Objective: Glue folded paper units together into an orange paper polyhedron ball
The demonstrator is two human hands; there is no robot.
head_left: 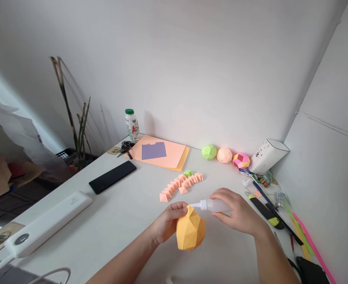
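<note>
My left hand [168, 221] grips a yellow faceted paper ball [191, 230] near its top, thumb and fingers pinching a raised paper flap. In my right hand [236, 211] is a small translucent glue bottle [217, 205] with a white cap and a thin nozzle. The bottle lies nearly level, and its nozzle tip points left at the flap on the ball; whether it touches, I cannot tell. Beyond the hands, small folded salmon paper pieces [174, 187] stand in rows, with a green piece [188, 173] at their far end.
Finished paper balls, green [208, 152], peach [224, 155] and multicoloured [241, 160], sit along the wall. Salmon paper sheets [174, 152], a white bottle [132, 125], a black phone [113, 177] and a long white device [49, 223] lie leftward. A cutter [264, 210] is among tools at right.
</note>
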